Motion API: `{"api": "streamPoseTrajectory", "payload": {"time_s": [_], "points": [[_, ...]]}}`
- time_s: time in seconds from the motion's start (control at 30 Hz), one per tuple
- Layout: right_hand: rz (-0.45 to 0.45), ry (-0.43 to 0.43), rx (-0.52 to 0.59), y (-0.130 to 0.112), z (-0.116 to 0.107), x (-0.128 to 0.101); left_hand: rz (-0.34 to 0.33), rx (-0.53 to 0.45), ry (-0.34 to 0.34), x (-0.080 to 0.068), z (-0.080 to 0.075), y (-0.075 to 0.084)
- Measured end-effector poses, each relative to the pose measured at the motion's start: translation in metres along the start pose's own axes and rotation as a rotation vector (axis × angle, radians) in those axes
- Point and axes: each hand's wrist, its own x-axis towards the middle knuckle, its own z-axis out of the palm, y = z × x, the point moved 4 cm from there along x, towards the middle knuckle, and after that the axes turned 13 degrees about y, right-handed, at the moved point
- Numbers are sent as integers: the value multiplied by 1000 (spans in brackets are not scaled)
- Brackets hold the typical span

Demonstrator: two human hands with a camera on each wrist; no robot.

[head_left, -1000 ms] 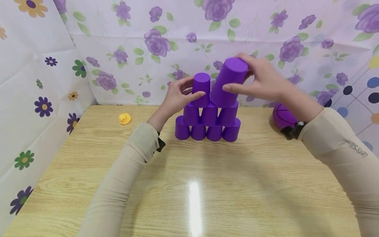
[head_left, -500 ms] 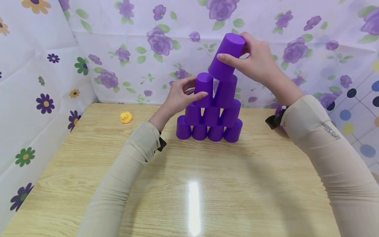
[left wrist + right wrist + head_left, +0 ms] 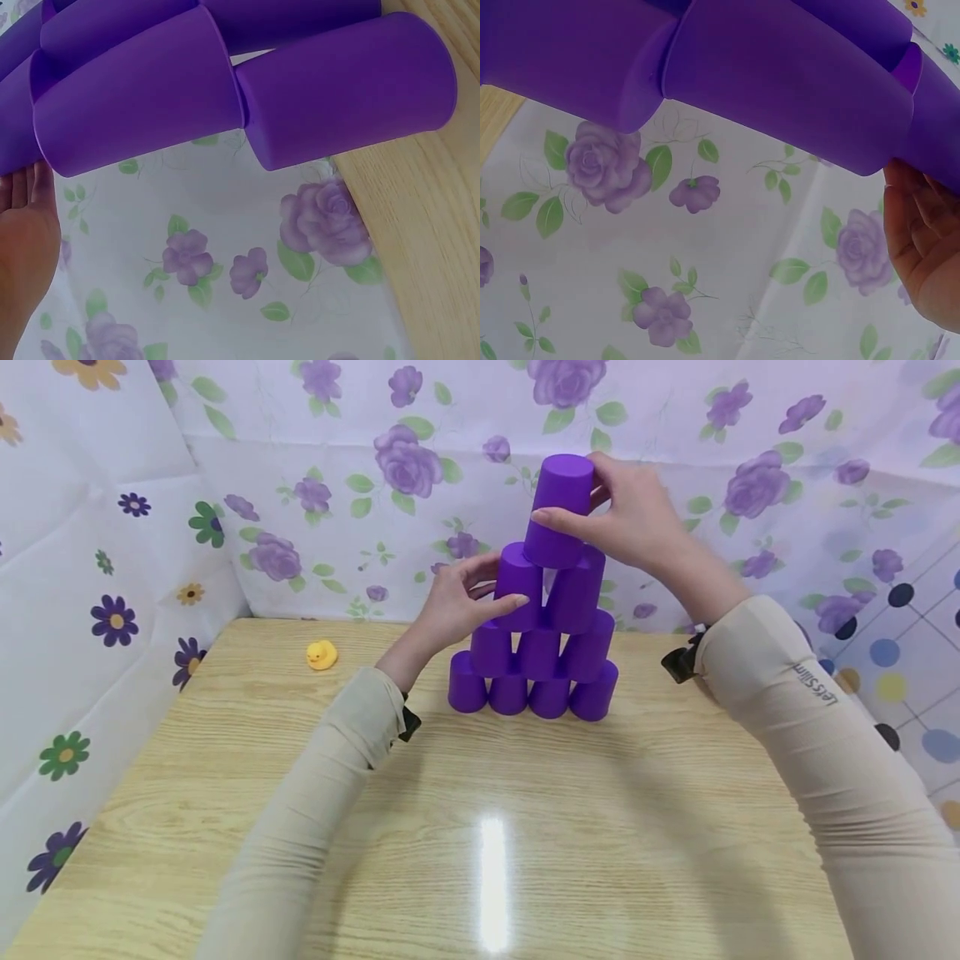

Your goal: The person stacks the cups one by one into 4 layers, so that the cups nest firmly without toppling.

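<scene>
Purple cups stand upside down in a stacked pyramid, with several in the bottom row (image 3: 507,693), three above (image 3: 538,653) and two in the third row. My right hand (image 3: 630,518) grips the top cup (image 3: 562,489), thumb in front and fingers behind, its rim right at the tops of the two third-row cups. My left hand (image 3: 453,602) holds the left third-row cup (image 3: 519,572) between thumb and fingers. Beside it stands the right third-row cup (image 3: 576,589). In the right wrist view, fingertips (image 3: 904,176) reach behind the top cup (image 3: 941,120).
A yellow toy duck (image 3: 322,655) sits at the back left of the wooden table (image 3: 600,843). Flower-printed cloth (image 3: 300,418) hangs close behind the pyramid, and another patterned cloth (image 3: 60,568) lines the left side.
A cup now shows at the right of the third row. My right hand has raised another cup above it, then moved it left and upright over both third-row cups. My left hand stays put.
</scene>
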Motion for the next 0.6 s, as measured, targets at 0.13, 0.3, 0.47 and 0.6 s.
{"api": "streamPoseTrajectory", "payload": {"time_s": [0.13, 0.3, 0.47, 0.6], "points": [[2, -9, -5, 0, 1, -1, 4, 29, -9, 5, -1, -8], [4, -58, -15, 3, 2, -5, 74, 131, -7, 11, -3, -27], [-30, -85, 25, 15, 3, -14, 151, 301, 26, 2, -9, -35], [-93, -40, 54, 33, 1, -28, 173, 391, 106, -10, -18, -35]]}}
